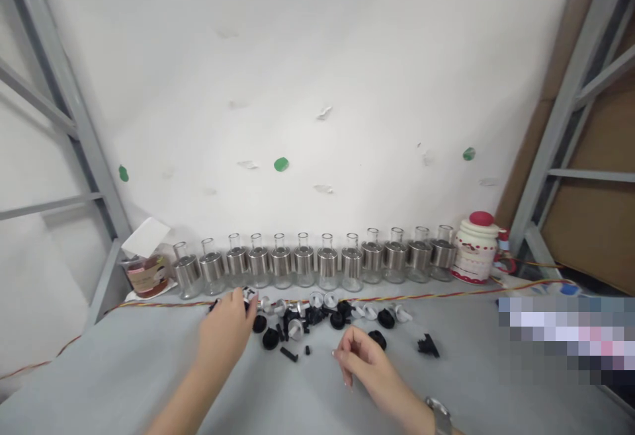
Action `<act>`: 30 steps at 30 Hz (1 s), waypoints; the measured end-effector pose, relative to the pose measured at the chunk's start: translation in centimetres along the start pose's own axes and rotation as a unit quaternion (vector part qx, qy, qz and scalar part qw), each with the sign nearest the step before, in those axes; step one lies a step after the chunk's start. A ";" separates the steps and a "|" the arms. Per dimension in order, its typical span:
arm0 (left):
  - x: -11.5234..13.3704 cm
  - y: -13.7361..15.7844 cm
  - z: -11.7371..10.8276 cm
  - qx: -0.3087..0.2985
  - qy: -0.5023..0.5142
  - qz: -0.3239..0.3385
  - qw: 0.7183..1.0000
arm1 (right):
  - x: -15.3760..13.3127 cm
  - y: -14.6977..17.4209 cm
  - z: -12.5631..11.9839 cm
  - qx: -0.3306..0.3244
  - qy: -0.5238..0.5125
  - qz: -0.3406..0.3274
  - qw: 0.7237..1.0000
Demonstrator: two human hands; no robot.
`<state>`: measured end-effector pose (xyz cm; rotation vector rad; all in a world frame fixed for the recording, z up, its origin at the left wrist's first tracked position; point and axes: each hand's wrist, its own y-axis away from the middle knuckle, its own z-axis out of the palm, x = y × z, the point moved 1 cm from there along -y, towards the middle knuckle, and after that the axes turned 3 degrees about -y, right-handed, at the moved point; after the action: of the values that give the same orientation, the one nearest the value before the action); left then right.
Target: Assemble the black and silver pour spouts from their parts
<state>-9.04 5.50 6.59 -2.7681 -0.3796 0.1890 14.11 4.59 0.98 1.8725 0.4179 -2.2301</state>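
Observation:
My left hand (229,319) is at the left end of a pile of small parts, its fingers bent around something dark that they mostly cover; I cannot make out what it is. My right hand (361,361) is held in front of the pile, fingers curled and thumb and index tips close together, with nothing visible between them. The pile holds silver round pieces with stems (296,329), round black caps (270,338) and small black pieces (288,354). A black toothed piece (428,346) lies apart, right of my right hand.
Several glass bottles with metal collars (327,263) stand in a row along the wall. A labelled jar (149,276) is at their left end, a cream canister with a red knob (475,250) at the right. A twisted red-yellow wire (436,295) crosses the grey table (124,369).

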 end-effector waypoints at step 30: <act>1.7 1.5 0.8 -0.086 0.102 0.095 0.986 | -1.3 -1.5 -2.7 0.016 0.574 -0.186 0.797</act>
<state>-7.16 4.86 5.14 -2.9577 -0.0821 -0.0855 16.36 6.84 1.98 3.1849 0.9632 -0.9011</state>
